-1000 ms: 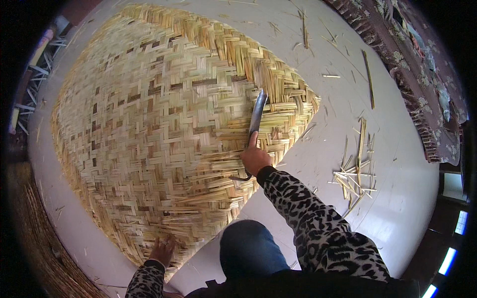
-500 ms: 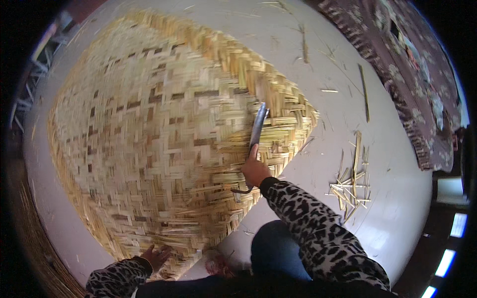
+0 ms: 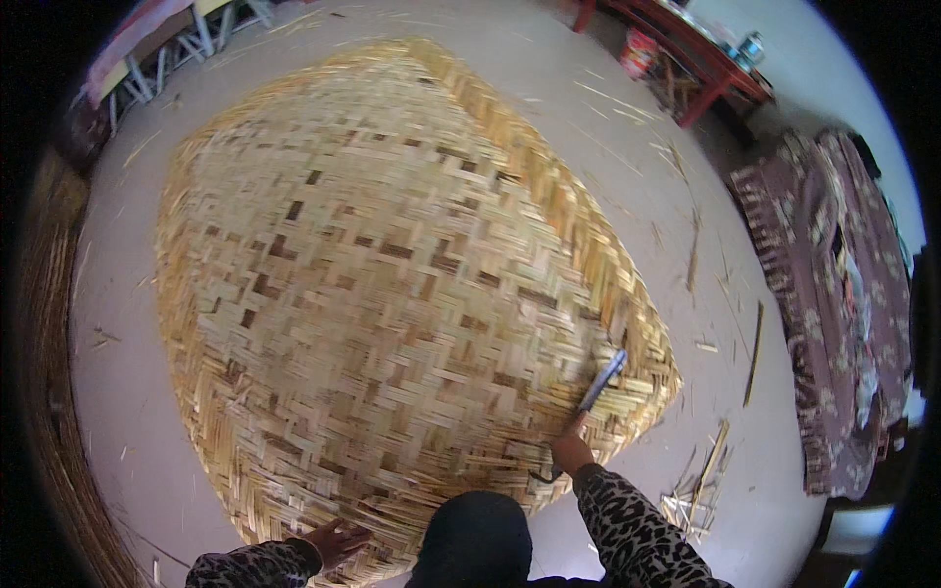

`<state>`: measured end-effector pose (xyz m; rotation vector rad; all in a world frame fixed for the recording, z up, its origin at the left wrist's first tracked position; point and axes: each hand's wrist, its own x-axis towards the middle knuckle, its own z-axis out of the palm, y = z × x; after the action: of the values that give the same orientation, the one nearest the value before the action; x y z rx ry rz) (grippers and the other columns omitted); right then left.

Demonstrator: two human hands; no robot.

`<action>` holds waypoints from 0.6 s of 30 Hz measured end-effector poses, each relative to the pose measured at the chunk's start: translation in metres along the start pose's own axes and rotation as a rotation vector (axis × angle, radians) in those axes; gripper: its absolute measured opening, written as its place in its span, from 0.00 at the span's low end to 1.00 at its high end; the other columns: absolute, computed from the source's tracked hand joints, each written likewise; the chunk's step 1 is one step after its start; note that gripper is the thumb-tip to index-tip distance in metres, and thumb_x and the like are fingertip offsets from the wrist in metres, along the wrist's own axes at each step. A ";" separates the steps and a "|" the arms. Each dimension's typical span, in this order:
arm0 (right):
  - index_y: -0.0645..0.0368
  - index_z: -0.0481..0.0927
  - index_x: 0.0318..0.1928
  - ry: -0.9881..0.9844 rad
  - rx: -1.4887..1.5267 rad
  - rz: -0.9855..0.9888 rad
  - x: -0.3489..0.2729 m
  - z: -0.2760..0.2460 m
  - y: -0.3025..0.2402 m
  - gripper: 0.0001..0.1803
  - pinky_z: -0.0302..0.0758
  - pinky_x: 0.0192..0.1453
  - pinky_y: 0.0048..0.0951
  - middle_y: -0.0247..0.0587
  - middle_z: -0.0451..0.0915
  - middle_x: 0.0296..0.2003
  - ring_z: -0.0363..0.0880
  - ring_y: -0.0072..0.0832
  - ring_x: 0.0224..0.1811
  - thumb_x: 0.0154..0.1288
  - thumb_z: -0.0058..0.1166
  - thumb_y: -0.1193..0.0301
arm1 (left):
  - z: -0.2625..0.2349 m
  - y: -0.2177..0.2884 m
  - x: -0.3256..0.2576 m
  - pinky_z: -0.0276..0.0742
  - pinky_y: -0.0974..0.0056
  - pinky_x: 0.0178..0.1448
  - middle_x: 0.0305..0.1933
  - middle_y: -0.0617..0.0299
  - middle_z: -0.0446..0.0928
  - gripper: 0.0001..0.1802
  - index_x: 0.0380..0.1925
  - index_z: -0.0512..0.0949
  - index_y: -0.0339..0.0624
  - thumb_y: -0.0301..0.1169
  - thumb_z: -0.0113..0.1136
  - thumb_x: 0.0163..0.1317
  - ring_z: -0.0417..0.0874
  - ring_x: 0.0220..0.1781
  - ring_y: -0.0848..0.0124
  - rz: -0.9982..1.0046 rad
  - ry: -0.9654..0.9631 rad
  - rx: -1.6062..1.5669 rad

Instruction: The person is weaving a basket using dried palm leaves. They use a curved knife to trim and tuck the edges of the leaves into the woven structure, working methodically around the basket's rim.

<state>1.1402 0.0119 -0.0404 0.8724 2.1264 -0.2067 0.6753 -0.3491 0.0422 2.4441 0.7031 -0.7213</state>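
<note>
A large woven straw mat [image 3: 392, 284], pale yellow with scattered brown strips and a thicker braided border, lies spread on the floor. My right hand [image 3: 571, 454] is closed around the dark handle of a long, narrow metal tool [image 3: 603, 380], whose bright end rests on or just above the mat near its right corner. A curved end sticks out below my fist. At the mat's near edge, my left hand [image 3: 336, 544] lies flat with its fingers apart, pressing on the weave.
My knee [image 3: 475, 539] touches or overhangs the near edge. Loose straw pieces [image 3: 711, 480] lie on the floor [image 3: 755, 431] at right. Beyond are a patterned cloth-covered seat [image 3: 794, 265], a red table [image 3: 676, 49] and a red bucket [image 3: 639, 54]. Bundled brown stalks [image 3: 49, 392] line the left.
The view has tilted up, showing the red table and bucket. The mat sits farther right and lower in the picture. My right hand keeps the tool; my left stays on the near edge.
</note>
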 end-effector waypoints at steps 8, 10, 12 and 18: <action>0.68 0.87 0.34 -0.137 -0.024 -0.076 0.000 -0.009 0.001 0.18 0.33 0.64 0.92 0.52 0.84 0.27 0.81 0.61 0.44 0.69 0.48 0.67 | -0.015 0.003 0.001 0.53 0.42 0.80 0.82 0.62 0.45 0.31 0.74 0.55 0.50 0.42 0.43 0.73 0.49 0.82 0.67 -0.030 -0.126 -0.002; 0.66 0.87 0.33 -0.091 -0.175 -0.091 0.000 -0.002 0.003 0.17 0.38 0.60 0.94 0.49 0.84 0.26 0.82 0.56 0.40 0.68 0.50 0.66 | -0.010 0.012 0.007 0.55 0.43 0.78 0.82 0.60 0.46 0.28 0.72 0.59 0.49 0.40 0.42 0.74 0.52 0.81 0.69 -0.072 -0.164 -0.011; 0.61 0.88 0.30 0.016 -0.438 -0.115 0.002 0.009 0.003 0.16 0.45 0.54 0.97 0.47 0.84 0.24 0.84 0.48 0.32 0.66 0.51 0.64 | 0.007 0.027 0.015 0.55 0.51 0.81 0.82 0.62 0.45 0.26 0.73 0.57 0.46 0.41 0.35 0.80 0.47 0.82 0.67 -0.134 -0.176 -0.065; 0.58 0.89 0.36 -0.075 -0.419 -0.159 0.031 0.042 0.012 0.15 0.43 0.48 1.00 0.47 0.86 0.34 0.81 0.58 0.43 0.67 0.51 0.65 | 0.077 0.064 0.050 0.67 0.48 0.70 0.74 0.54 0.64 0.25 0.63 0.73 0.40 0.44 0.42 0.76 0.69 0.72 0.59 -0.531 0.136 1.337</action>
<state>1.1605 0.0193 -0.0891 0.4442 2.0635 0.1220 0.7232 -0.4248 -0.0253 3.5198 1.1989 -1.6313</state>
